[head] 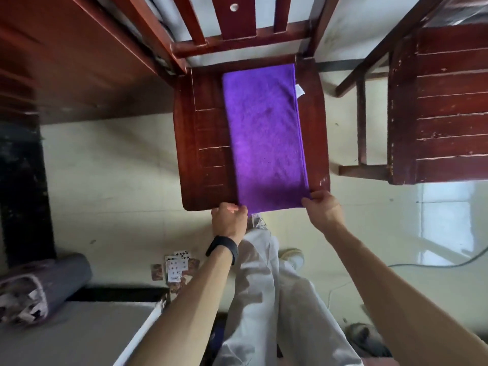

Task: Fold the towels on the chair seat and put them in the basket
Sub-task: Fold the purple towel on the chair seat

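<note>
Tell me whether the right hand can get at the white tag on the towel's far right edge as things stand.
Probably yes. The white tag lies exposed beside the purple towel with nothing over it, but the right hand grips the towel's near corner and must let go first.

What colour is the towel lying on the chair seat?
Purple, seen clearly in the head view: the towel.

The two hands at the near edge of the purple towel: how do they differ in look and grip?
The left hand wears a black wristband; the right hand has a bare wrist. The left hand is a closed fist on the towel's near left corner; the right hand pinches the near right corner, slightly farther up the chair seat. Both grip the same folded towel.
</note>
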A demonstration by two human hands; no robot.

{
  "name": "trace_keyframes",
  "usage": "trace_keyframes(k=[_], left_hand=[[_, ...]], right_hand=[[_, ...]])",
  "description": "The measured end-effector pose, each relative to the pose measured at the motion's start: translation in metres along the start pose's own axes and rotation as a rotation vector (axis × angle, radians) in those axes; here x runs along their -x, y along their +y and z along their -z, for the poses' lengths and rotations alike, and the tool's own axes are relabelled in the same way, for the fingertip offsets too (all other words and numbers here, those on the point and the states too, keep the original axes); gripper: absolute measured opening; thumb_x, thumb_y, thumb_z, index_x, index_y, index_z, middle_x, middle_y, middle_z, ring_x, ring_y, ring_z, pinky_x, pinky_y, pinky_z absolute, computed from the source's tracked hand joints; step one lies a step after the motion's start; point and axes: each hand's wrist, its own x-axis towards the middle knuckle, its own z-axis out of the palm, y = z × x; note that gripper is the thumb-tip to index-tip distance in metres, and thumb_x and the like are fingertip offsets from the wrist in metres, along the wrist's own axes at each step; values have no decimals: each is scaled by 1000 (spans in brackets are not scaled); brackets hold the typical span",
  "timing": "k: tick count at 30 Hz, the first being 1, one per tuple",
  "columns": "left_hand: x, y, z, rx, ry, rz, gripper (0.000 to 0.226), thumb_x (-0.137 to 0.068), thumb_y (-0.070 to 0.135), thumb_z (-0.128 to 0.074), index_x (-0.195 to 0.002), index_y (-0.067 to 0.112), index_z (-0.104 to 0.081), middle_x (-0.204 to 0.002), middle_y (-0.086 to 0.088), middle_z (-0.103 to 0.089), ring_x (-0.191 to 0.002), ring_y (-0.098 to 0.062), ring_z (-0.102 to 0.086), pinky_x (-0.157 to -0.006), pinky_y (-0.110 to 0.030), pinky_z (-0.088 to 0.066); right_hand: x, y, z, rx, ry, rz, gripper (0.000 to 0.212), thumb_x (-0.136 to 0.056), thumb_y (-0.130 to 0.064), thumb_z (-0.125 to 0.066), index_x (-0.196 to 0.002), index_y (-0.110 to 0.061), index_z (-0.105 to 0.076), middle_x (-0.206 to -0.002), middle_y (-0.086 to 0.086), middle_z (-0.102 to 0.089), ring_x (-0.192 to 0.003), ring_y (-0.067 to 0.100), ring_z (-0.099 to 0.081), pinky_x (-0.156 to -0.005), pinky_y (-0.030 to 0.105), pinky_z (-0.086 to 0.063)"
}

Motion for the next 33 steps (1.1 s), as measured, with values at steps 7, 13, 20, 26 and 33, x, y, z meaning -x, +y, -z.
trace_keyframes(k=[7, 13, 20, 26, 33], left_hand=[[35, -4, 16, 329, -90, 49, 16, -96, 23, -57, -82, 21, -52, -91, -5, -73, -70, -11, -71, -52, -17, -44], [82, -26, 61, 457, -193, 25, 12, -93, 8, -58, -98, 18, -53, -85, -15, -72, -49, -6, -63, -42, -15, -40], [102, -11, 113, 295, -462, -34, 22, -89, 15, -65, -106, 27, -71, -81, -4, -74, -67, -12, -61, -60, -22, -40], [64, 44, 143, -194, -222, -486, 19, -82, 40, -74, -97, 29, -75, -82, 10, -72, -75, -4, -65, -71, -21, -46], [-23, 120, 121, -97, -178, -546, 19, -87, 33, -70, -100, 20, -74, -90, 2, -75, -84, -11, -69, -81, -29, -52]], right_hand=[[39, 14, 8, -380, -90, -54, 14, -90, -20, -69, -93, -18, -55, -81, 9, -74, -70, 20, -70, -81, 43, -58], [115, 33, 19, -458, -99, -87, 11, -94, -7, -58, -99, -15, -52, -72, 10, -69, -54, 12, -66, -57, 25, -53], [156, 27, 35, -145, -100, 129, 34, -81, 0, -61, -96, -29, -68, -80, -4, -71, -67, 14, -64, -64, 18, -46], [116, -9, 66, 112, 146, 690, 20, -83, -13, -79, -102, -21, -77, -76, -7, -65, -64, 8, -61, -65, 25, -51], [29, -87, 77, -61, 43, 429, 25, -88, -20, -66, -107, -33, -75, -94, -2, -76, -80, 17, -70, -85, 41, -58]])
